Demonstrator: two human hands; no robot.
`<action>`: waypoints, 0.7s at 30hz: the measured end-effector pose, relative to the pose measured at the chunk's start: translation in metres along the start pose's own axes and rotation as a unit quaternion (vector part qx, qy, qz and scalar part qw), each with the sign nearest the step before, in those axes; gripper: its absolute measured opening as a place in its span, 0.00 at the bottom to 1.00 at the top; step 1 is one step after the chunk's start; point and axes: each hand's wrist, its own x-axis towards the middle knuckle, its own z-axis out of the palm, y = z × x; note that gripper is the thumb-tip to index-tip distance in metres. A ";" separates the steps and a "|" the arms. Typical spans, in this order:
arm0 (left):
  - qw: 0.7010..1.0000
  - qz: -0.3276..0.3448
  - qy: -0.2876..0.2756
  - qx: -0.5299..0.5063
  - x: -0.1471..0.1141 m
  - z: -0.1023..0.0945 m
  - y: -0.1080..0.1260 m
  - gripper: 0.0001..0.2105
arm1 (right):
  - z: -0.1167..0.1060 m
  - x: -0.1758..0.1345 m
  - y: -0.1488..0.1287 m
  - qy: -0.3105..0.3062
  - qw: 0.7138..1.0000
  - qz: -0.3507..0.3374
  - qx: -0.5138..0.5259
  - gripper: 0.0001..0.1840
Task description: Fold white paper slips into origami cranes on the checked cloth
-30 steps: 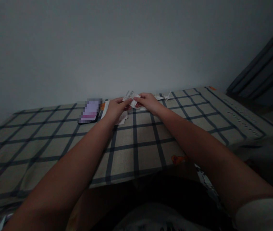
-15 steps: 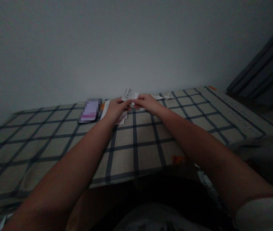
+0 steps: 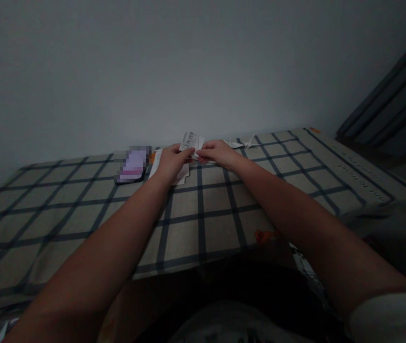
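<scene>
Between my two hands is a small piece of paper (image 3: 191,140) with dark print on it, folded or layered and tilted up. My left hand (image 3: 172,161) pinches its left side with the thumb on top. On its lower right edge, the thumb and fingers of my right hand (image 3: 216,153) are closed. Several white sheets of paper (image 3: 181,178) lie on the cloth under and beside my left hand. Small folded white paper pieces (image 3: 248,143) lie beyond my right hand, near the wall.
A phone (image 3: 133,164) with a lit, blurred screen lies left of my left hand. The table wears a checked tablecloth (image 3: 220,224) and stands against a plain wall (image 3: 203,66). A dark curtain (image 3: 392,90) hangs at the right.
The held paper has shifted slightly to the left and turned a little. The fingertips of my two hands are slightly farther apart. The other things have stayed in place.
</scene>
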 end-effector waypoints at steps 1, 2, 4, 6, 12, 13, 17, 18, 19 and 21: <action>1.000 -0.005 -0.001 -0.004 0.000 0.000 -0.001 0.14 | 0.000 -0.001 0.000 -0.003 1.000 0.003 -0.010 0.11; 1.000 -0.007 -0.005 -0.008 0.000 0.000 -0.001 0.15 | 0.001 -0.001 -0.001 -0.005 1.000 0.007 -0.020 0.11; 1.000 0.000 -0.018 -0.007 0.000 -0.001 -0.002 0.17 | 0.003 -0.003 -0.002 -0.005 0.999 0.018 -0.032 0.12; 1.000 0.010 -0.011 0.008 0.001 -0.003 -0.003 0.18 | 0.004 -0.005 -0.004 -0.013 0.999 0.026 -0.038 0.13; 1.000 0.008 0.013 -0.014 0.002 -0.002 -0.002 0.17 | 0.005 -0.006 -0.007 -0.032 0.996 -0.003 -0.082 0.12; 1.000 0.004 0.011 -0.027 0.001 -0.001 -0.001 0.16 | 0.003 -0.006 -0.006 -0.039 0.994 -0.011 -0.097 0.12; 1.000 0.002 0.016 -0.021 0.002 -0.001 -0.001 0.16 | 0.000 -0.007 -0.002 -0.073 0.983 -0.028 -0.168 0.13; 1.000 0.004 0.021 -0.019 0.003 -0.001 -0.001 0.17 | 0.000 -0.007 -0.001 -0.074 0.982 -0.031 -0.174 0.13; 0.999 0.006 0.028 -0.025 0.004 -0.002 -0.001 0.17 | 0.000 -0.006 0.000 -0.072 0.982 -0.035 -0.171 0.13; 0.997 0.008 0.040 -0.063 0.006 -0.003 -0.001 0.17 | 0.001 -0.005 0.001 -0.064 0.986 -0.042 -0.150 0.13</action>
